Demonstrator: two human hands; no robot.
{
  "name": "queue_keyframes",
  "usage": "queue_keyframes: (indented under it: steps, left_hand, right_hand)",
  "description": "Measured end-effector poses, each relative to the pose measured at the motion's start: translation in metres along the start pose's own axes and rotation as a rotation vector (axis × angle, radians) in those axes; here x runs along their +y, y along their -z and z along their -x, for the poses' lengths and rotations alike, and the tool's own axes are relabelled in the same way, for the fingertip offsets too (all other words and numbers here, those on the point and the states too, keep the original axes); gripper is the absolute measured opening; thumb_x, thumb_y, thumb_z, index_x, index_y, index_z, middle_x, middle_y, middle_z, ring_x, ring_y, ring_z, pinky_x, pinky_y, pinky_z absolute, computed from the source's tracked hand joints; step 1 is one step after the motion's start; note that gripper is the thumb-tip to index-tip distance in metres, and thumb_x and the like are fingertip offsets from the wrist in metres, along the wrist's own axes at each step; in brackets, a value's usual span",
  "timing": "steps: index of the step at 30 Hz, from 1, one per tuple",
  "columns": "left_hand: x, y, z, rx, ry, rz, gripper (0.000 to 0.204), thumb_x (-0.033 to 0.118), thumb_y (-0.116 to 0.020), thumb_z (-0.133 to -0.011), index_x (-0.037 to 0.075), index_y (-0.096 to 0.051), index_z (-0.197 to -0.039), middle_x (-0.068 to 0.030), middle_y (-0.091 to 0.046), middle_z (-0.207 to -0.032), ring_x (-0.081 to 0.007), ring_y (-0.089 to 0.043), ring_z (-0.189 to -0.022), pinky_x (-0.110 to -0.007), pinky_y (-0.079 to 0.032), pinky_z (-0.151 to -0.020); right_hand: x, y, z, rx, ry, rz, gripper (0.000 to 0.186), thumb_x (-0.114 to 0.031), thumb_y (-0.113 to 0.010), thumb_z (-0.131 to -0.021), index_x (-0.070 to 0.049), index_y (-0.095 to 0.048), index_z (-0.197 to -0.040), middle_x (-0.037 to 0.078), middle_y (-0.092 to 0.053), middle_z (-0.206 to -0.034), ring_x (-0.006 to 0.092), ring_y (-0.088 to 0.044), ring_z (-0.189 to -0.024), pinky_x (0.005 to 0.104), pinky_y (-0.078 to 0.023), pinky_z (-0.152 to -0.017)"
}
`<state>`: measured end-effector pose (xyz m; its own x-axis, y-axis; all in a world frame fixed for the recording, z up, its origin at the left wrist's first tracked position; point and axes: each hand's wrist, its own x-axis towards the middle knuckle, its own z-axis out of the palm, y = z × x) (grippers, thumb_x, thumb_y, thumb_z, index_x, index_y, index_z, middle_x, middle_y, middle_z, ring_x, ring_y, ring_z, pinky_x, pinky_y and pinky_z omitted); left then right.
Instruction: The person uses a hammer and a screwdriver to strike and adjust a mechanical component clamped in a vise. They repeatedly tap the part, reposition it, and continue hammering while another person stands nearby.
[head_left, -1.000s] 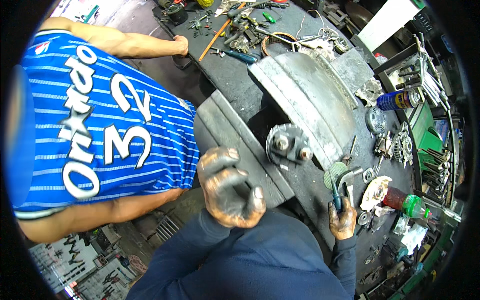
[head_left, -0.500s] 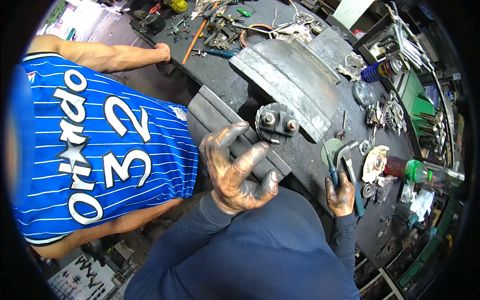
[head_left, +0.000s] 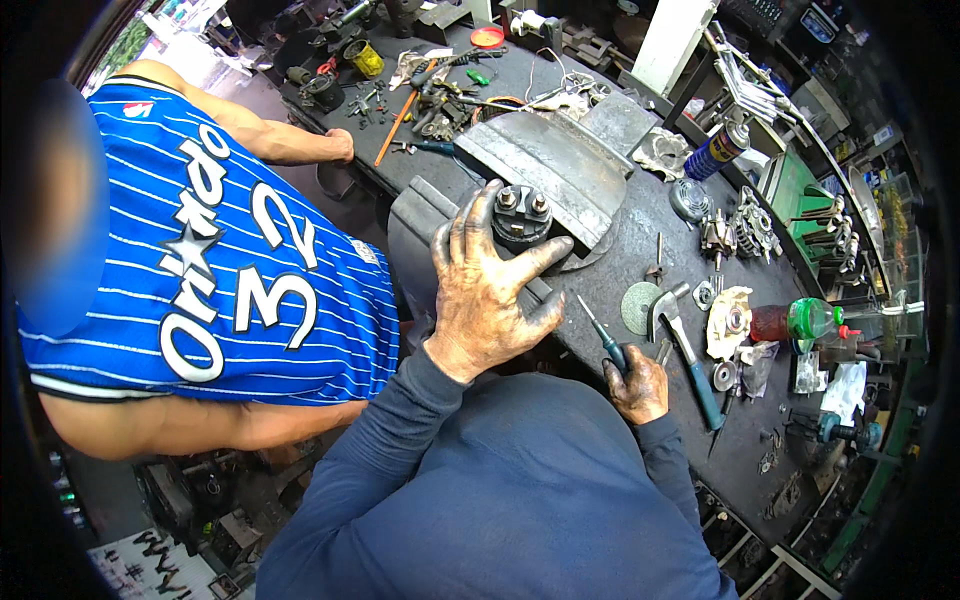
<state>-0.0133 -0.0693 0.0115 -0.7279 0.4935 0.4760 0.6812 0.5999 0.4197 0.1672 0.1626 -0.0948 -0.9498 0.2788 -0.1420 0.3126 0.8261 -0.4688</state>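
Note:
My left hand has its fingers spread beside a round black part with two metal studs, with fingertips at its rim. The part stands in the jaw gap of a large grey bench vise; whether the jaws grip it I cannot tell. My right hand is closed on a screwdriver with a dark teal handle, its tip pointing up-left. Right of it lie a hammer and a pale green disc.
A person in a blue striped jersey stands close on my left. The dark bench holds scattered tools, mechanical parts, a spray can and a plastic bottle with red liquid. A green metal rack borders the right side.
My left hand has moved up to the round part, fingers now stretched around it. My right hand has drawn the screwdriver left, away from the hammer.

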Motion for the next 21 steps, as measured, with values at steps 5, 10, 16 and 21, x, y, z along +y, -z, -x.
queue_keyframes:
  steps: [5, 10, 16, 21]
  left_hand:
    - [-0.01, -0.009, 0.013, 0.231, -0.013, 0.225, 0.051, 0.019, -0.079, -0.075, 0.012, -0.073, -0.126, -0.0294, -0.056, -0.146, -0.0435, -0.055, -0.135, -0.05, -0.04, -0.115]
    - [-0.013, -0.015, 0.02, 0.328, 0.099, 0.385, 0.038, 0.009, -0.075, -0.079, -0.002, -0.066, -0.114, -0.0269, -0.065, -0.133, -0.0417, -0.062, -0.128, -0.046, -0.048, -0.11]
    - [0.001, -0.022, 0.025, 0.393, 0.139, 0.162, 0.049, 0.008, -0.077, -0.077, 0.0, -0.062, -0.123, -0.0242, -0.058, -0.137, -0.0416, -0.057, -0.128, -0.048, -0.046, -0.11]
    - [0.005, -0.024, 0.026, 0.381, 0.109, 0.129, 0.052, 0.01, -0.078, -0.077, 0.001, -0.062, -0.126, -0.0231, -0.058, -0.137, -0.0407, -0.056, -0.129, -0.048, -0.044, -0.112]
  right_hand:
    - [0.007, 0.001, 0.001, -0.019, 0.053, -0.001, 0.027, -0.028, -0.075, -0.091, -0.006, -0.065, -0.103, 0.02, -0.073, -0.088, 0.0417, -0.072, -0.083, 0.0519, -0.055, -0.073]
    - [0.018, 0.003, 0.004, -0.026, 0.038, -0.022, 0.028, -0.028, -0.075, -0.09, -0.007, -0.066, -0.106, 0.019, -0.073, -0.09, 0.0417, -0.072, -0.085, 0.052, -0.055, -0.074]
    - [0.037, 0.002, 0.005, -0.054, 0.039, -0.04, 0.026, -0.028, -0.074, -0.091, -0.008, -0.067, -0.108, 0.018, -0.074, -0.091, 0.0404, -0.073, -0.086, 0.0512, -0.056, -0.076]
    - [0.051, 0.004, 0.007, -0.078, 0.058, -0.074, 0.026, -0.028, -0.073, -0.091, -0.009, -0.068, -0.107, 0.018, -0.074, -0.092, 0.0405, -0.073, -0.088, 0.0519, -0.055, -0.077]
